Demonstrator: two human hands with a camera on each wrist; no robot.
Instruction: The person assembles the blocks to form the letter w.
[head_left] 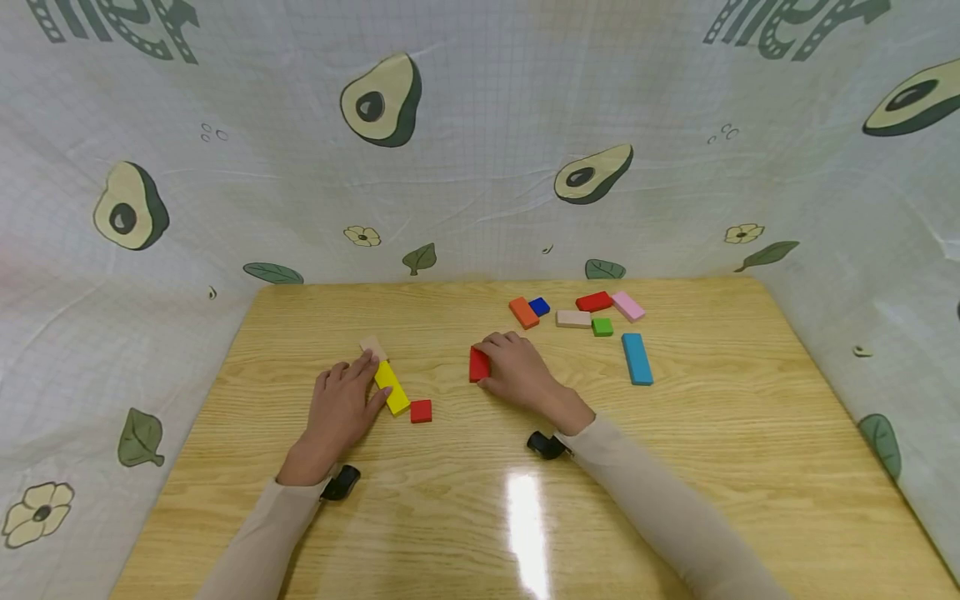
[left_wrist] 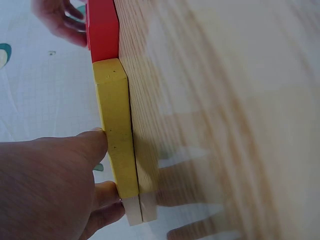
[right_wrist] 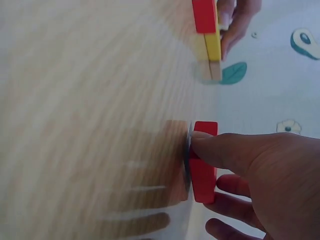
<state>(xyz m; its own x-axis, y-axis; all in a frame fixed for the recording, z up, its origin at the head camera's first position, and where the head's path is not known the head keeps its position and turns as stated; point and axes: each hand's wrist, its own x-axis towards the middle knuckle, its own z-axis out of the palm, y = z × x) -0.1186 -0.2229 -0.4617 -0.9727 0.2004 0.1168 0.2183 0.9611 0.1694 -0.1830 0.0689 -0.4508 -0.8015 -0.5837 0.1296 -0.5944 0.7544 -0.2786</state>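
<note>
Yellow block [head_left: 392, 387]: long, flat wooden bar with matte yellow paint; we see it lying on the wooden table [head_left: 465, 517] left of centre, its far end touching a small pale wood block [head_left: 373, 347].
Left hand [head_left: 341, 410]: our fingers lie fairly straight along the yellow block's left side, fingertips at its far end; pressing against it, not wrapped round.
Red block [head_left: 479, 364]: glossy red piece at mid-table, held by our right hand [head_left: 519, 372], with thumb and curled fingers pinching its edges.
Small red square [head_left: 421, 411]: flat on the table, just beside the yellow block's near end.
Left wrist view: shows the yellow block's speckled edge [left_wrist: 117, 130], the pale block [left_wrist: 141, 212] butted against it and the red square [left_wrist: 103, 25] at the other end.
Right wrist view: shows our thumb laid over the red block [right_wrist: 203, 162].
Loose pile: orange [head_left: 523, 312], blue [head_left: 538, 306], red [head_left: 594, 301], pink [head_left: 627, 306], beige [head_left: 573, 318], green [head_left: 602, 327] and long sky-blue [head_left: 637, 358] blocks sit far right; nothing is in a container.
</note>
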